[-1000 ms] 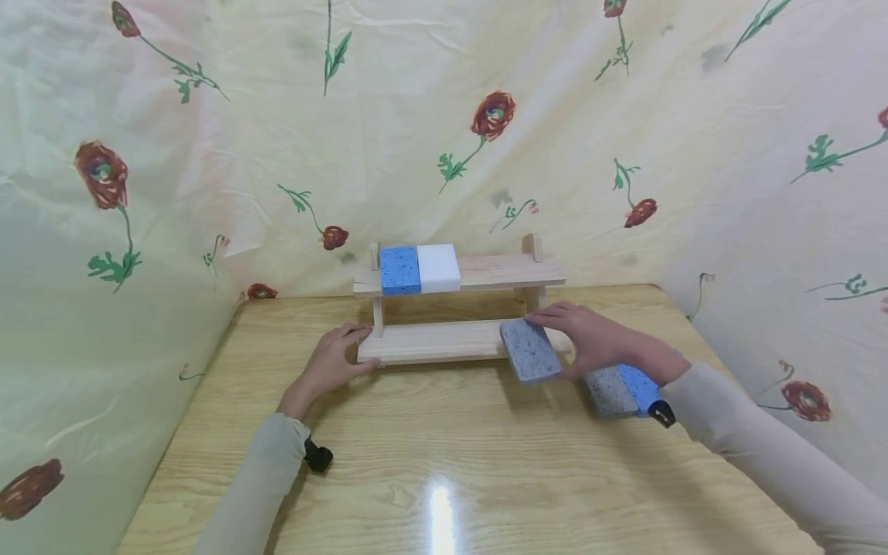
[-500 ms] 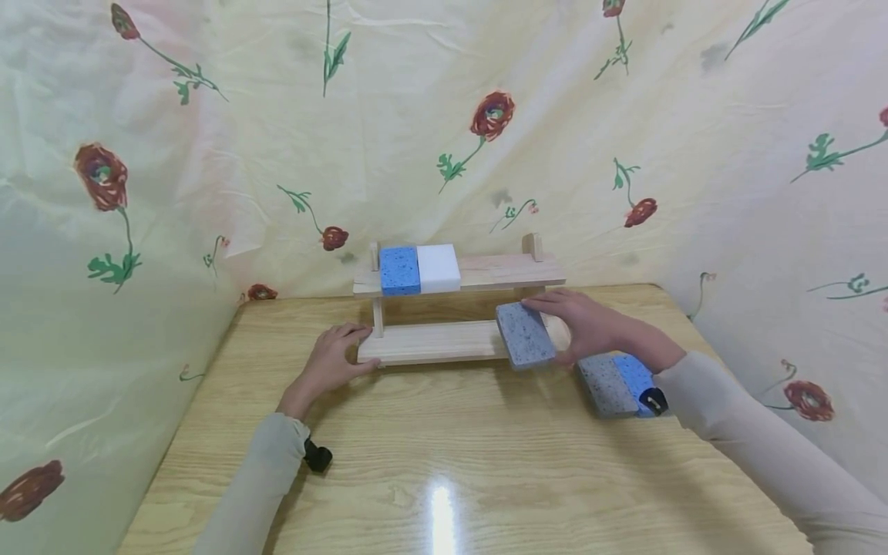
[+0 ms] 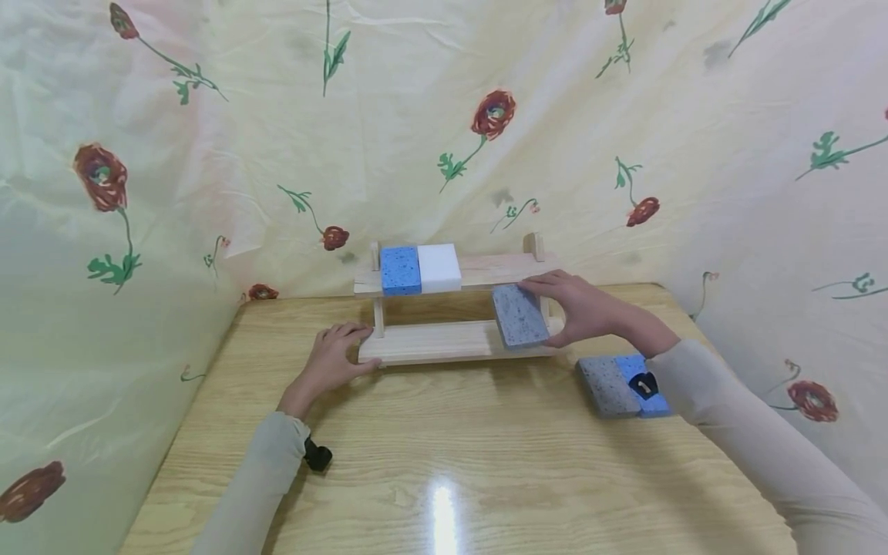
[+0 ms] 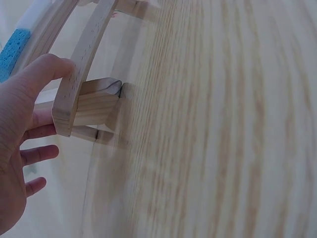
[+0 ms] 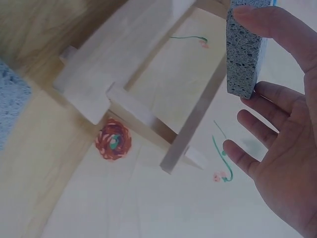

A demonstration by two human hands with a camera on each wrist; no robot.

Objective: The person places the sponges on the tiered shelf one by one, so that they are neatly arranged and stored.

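A small two-tier wooden rack [image 3: 430, 343] stands at the back of the table. My left hand [image 3: 331, 361] grips the left end of its lower board, thumb at the front edge and fingers behind, as the left wrist view shows. Between thumb and fingers, my right hand [image 3: 588, 308] pinches a grey speckled sponge [image 3: 520, 317] by its right side. This sponge is tilted and overlaps the right part of both shelves in the head view. On the upper shelf, a blue sponge [image 3: 400, 271] and a white sponge [image 3: 439, 268] lie side by side at the left.
To the right of the rack, another grey sponge [image 3: 608, 387] lies on the wooden table [image 3: 388, 455] against a second blue sponge [image 3: 652, 402]. The right wrist camera partly covers that blue one. Flower-printed cloth [image 3: 277, 116] hangs behind and at both sides.
My right hand has lifted the grey sponge up and slightly left, from in front of the lower board toward the upper shelf. The left hand keeps its hold on the rack.
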